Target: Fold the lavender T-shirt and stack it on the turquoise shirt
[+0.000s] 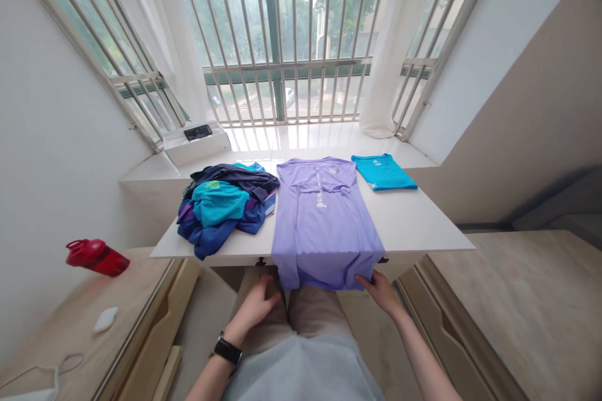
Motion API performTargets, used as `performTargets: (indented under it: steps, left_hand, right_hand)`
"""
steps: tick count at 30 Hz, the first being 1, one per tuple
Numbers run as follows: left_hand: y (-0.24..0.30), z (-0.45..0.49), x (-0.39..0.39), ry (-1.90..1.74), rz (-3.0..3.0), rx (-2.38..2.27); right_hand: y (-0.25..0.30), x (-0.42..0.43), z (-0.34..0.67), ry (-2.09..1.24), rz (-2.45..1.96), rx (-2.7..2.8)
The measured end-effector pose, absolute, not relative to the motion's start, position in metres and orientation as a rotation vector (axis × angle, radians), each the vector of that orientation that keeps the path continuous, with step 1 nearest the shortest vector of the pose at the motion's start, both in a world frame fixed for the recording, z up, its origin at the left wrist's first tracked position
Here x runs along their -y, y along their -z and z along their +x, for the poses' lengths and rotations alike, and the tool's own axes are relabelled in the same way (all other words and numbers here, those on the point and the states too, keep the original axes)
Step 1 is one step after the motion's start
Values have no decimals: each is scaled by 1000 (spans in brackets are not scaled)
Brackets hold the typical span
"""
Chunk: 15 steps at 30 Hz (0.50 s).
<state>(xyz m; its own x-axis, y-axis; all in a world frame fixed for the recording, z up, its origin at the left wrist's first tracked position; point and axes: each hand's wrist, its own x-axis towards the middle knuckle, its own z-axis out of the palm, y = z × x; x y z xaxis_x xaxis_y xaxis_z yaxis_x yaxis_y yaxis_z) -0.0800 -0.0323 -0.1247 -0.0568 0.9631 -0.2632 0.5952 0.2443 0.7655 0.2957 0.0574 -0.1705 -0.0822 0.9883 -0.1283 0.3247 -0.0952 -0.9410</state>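
Note:
A lavender long-sleeved shirt [320,225] lies flat on the white table [423,225], its lower hem hanging over the front edge. My right hand [380,292] is at that hem, thumb and fingers pinching the cloth. My left hand [254,304] is curled by the shirt's lower left corner, and I cannot tell whether it grips the cloth. A black watch [227,349] sits on that wrist. To the left of the shirt is a heaped pile of navy, teal and purple clothes [221,207]. A folded teal T-shirt [383,172] lies at the far right of the table.
A red bottle [96,257] lies tilted on the wooden ledge at left, near a small white object [105,319]. A white box [197,144] with a dark phone on it stands on the windowsill. Barred windows and white curtains rise behind the table.

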Motion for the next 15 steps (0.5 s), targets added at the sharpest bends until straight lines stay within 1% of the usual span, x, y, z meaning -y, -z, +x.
performTargets:
  steps: [4,7,10,15]
  left_hand:
    - [154,-67,9,-914,1183,-1536]
    - [158,-52,-3,-1038,1114,-1469]
    - [148,-53,2,-1007,1158,-1427]
    - [119,-67,36,-920,1239,-1367]
  right_hand:
    - [175,-62,296,-1198,-1525,1507]
    - [172,-56,298,-1191,-1515,1502]
    - [169,-38,302,-1195,-1483,1455]
    - [162,7,310,-1247,-1505,1328]
